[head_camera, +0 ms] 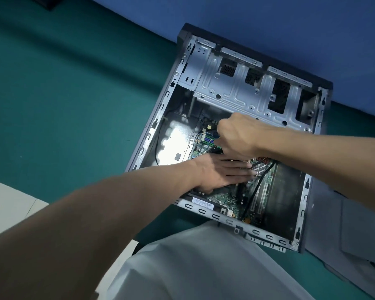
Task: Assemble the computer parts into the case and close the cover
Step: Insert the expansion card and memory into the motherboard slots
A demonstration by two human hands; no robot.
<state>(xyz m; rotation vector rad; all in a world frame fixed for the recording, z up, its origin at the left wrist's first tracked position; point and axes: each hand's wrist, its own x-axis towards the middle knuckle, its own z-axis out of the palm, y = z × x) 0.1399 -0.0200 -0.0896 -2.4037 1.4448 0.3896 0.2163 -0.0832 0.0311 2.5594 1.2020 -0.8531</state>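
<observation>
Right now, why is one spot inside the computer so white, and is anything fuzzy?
Head view: light glares off the bare metal panel inside the case, washing it white; the right hand looks slightly blurred; the wide lens bends straight edges.

Computer case (151, 135) lies on its side, open, on a teal surface (74, 87), its far end against a blue backdrop (268, 18). Inside the case: metal drive cage (232, 85) at the far end, green motherboard (225, 198) on the floor towards the near end. Left hand (221, 172) lies flat on the motherboard mid-case, fingers straight and together. Right hand (236, 135) sits just beyond it inside the case, fingers curled downward; what they grip, if anything, is hidden. Black cable (258, 187) runs across the motherboard from under the hands towards the near rim. Grey cover panel (327, 213) lies just right of the case. Barcode label (201, 202) on the near rim.
</observation>
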